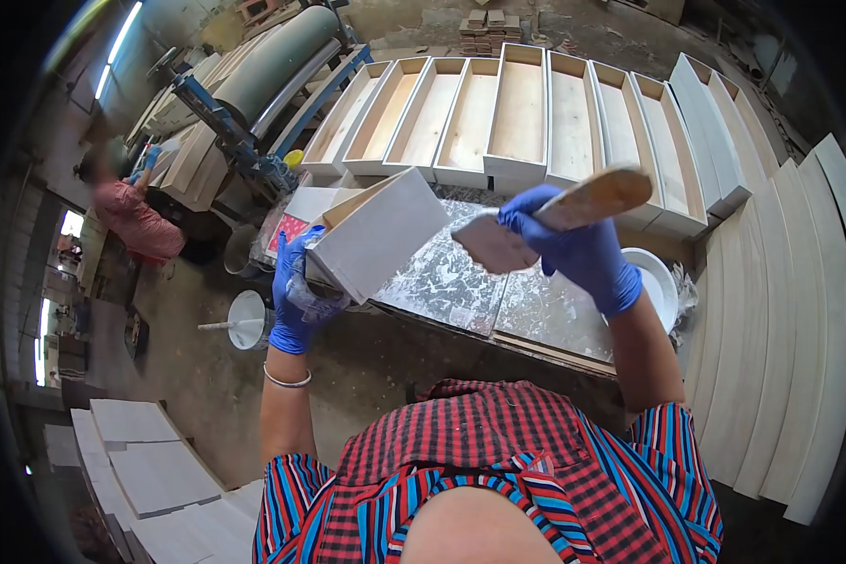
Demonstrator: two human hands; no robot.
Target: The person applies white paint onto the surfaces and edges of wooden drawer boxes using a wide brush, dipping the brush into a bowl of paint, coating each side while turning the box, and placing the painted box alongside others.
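Note:
My left hand, in a blue glove, grips the near left end of a white-coated wooden drawer box. The box is held tilted above the paint-spattered work table, and bare wood shows on its inner side. To the right, my right hand, also gloved in blue, is closed around a wide flat paintbrush with a stained wooden handle. Its pale, flat head points left towards the box, apart from it. Behind my right wrist stands a white basin, partly hidden.
Several whitened drawer boxes stand in a row behind the table. Long pale boards lean at the right. White panels are stacked lower left. A bucket stands on the floor. Another person works beside a roller machine.

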